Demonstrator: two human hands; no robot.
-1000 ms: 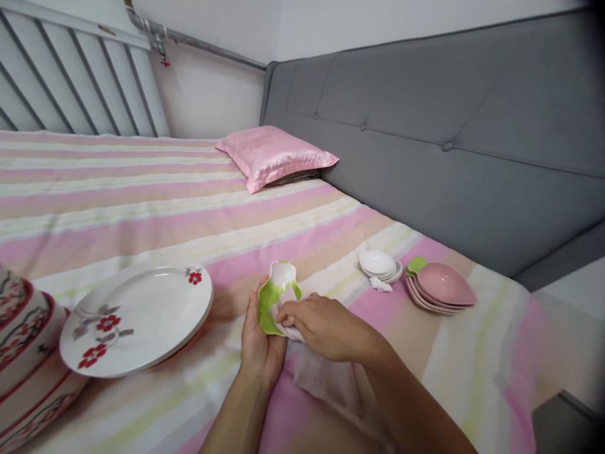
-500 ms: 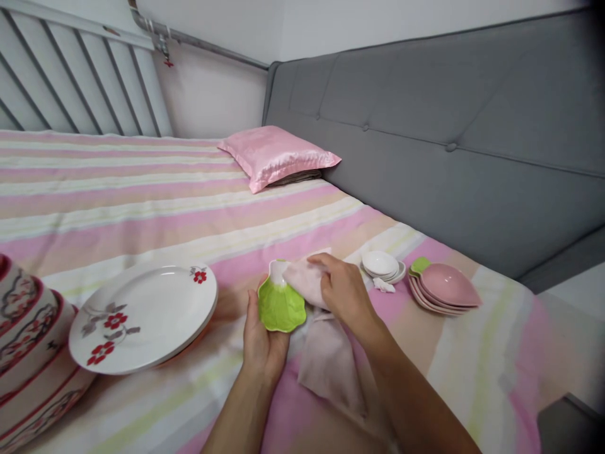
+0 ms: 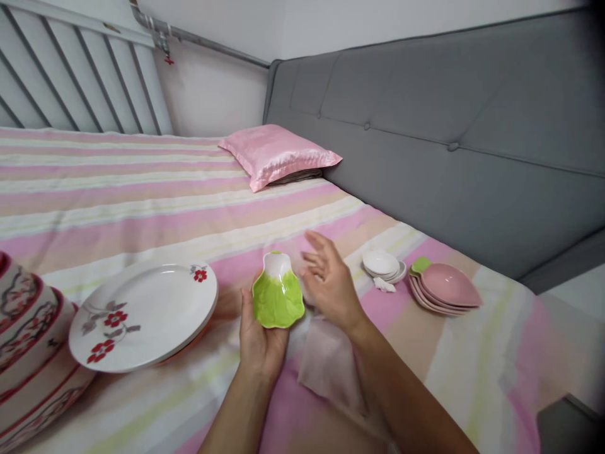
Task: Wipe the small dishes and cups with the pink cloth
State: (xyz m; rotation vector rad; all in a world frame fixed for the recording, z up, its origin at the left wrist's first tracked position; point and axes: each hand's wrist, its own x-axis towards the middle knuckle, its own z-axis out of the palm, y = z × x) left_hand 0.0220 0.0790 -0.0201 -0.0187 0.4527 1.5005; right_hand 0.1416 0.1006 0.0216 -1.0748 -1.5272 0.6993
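My left hand (image 3: 263, 343) cups a small vegetable-shaped dish (image 3: 278, 291) from below and the left side. The dish has a white neck and a green leafy body, and its hollow faces up. Just right of it is my right hand (image 3: 331, 280), its upper fingers loosely spread and slightly blurred. A pale pink cloth (image 3: 331, 362) hangs from under that hand down onto the bed; its upper part is bunched by the palm and mostly hidden. The right fingers are apart from the dish.
On the left stand stacked red-rimmed bowls (image 3: 33, 353) and white flowered plates (image 3: 151, 309). To the right are small white dishes (image 3: 380, 261) and stacked pink leaf-shaped dishes (image 3: 449, 284). A pink pillow (image 3: 278, 151) lies by the grey headboard (image 3: 425, 107).
My right hand has drawn the cloth out of the dish, and its fingers have lifted and spread. The dish has shifted slightly up and left, its inside now uncovered.
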